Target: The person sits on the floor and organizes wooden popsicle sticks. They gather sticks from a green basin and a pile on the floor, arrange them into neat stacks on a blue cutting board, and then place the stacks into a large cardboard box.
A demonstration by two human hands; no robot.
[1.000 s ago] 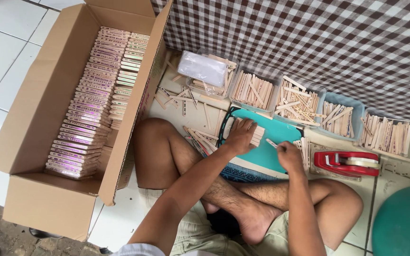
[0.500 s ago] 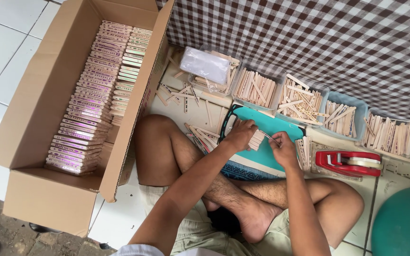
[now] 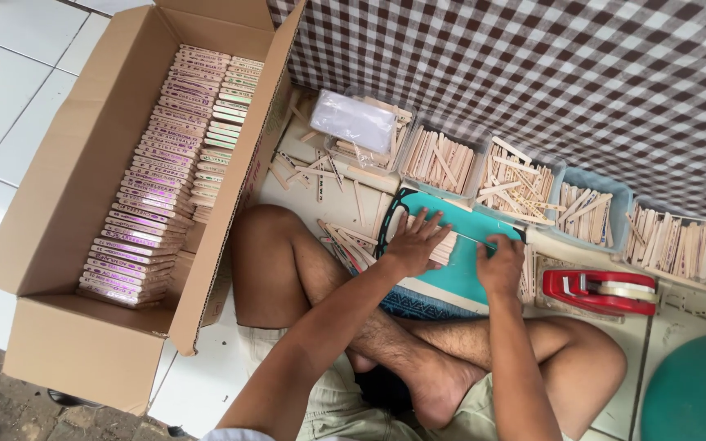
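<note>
Hands met over a teal plastic board (image 3: 463, 273) that rested across the crossed legs. I saw my left hand (image 3: 415, 242) spread flat, fingers splayed, pressing down on a small stack of pale, flat wooden craft sticks (image 3: 444, 249) near the board's middle. My right hand (image 3: 501, 263) was curled closed just beside it at the board's right edge, pinching what looked like one thin stick (image 3: 477, 238) whose end reached toward the stack.

Along the board's far edge ran a row of clear plastic trays (image 3: 443, 161) heaped with more bare sticks, rough and jumbled, backed by a brown-and-white checked cloth (image 3: 533, 73). A red tape dispenser (image 3: 600, 291) sat on the tiled floor near the board's right side. To the left stood a large open cardboard box (image 3: 67, 245), filled with neat rows of wrapped stick bundles (image 3: 153, 196), smooth and glossy.
</note>
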